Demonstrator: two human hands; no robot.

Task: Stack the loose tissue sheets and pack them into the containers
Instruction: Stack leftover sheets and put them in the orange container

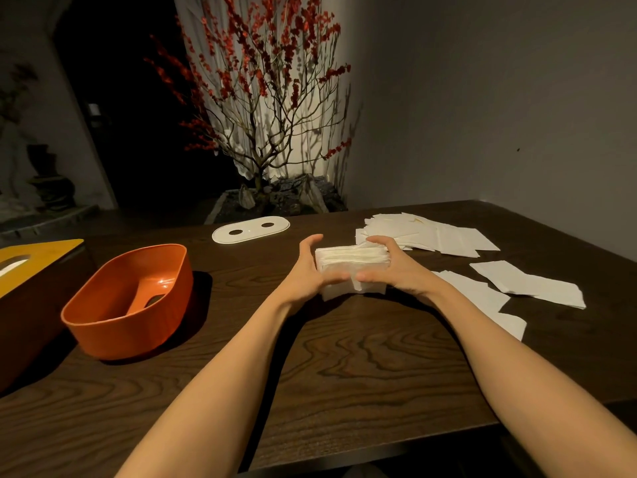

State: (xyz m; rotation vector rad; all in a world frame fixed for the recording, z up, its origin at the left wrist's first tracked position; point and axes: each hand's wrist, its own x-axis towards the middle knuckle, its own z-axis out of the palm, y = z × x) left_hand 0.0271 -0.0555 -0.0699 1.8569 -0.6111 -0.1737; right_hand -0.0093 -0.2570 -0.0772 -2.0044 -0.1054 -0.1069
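A thick stack of white tissue sheets (351, 262) stands on the dark wooden table (344, 367) at its middle. My left hand (306, 270) grips the stack's left end, and my right hand (393, 267) grips its right end, thumbs nearly meeting at the front. Loose white sheets (448, 236) lie spread behind the stack to the right, and more loose sheets (531, 284) lie on the right side. An orange oval container (131, 301) sits open-side up on the left. A white oval lid (251, 229) with two holes lies flat behind it.
A brown tissue box with a yellow slotted top (31, 263) stands at the far left edge. Beyond the table's back edge is a planter holding a tree with red blossoms (272, 108). The table's front edge runs close below my forearms.
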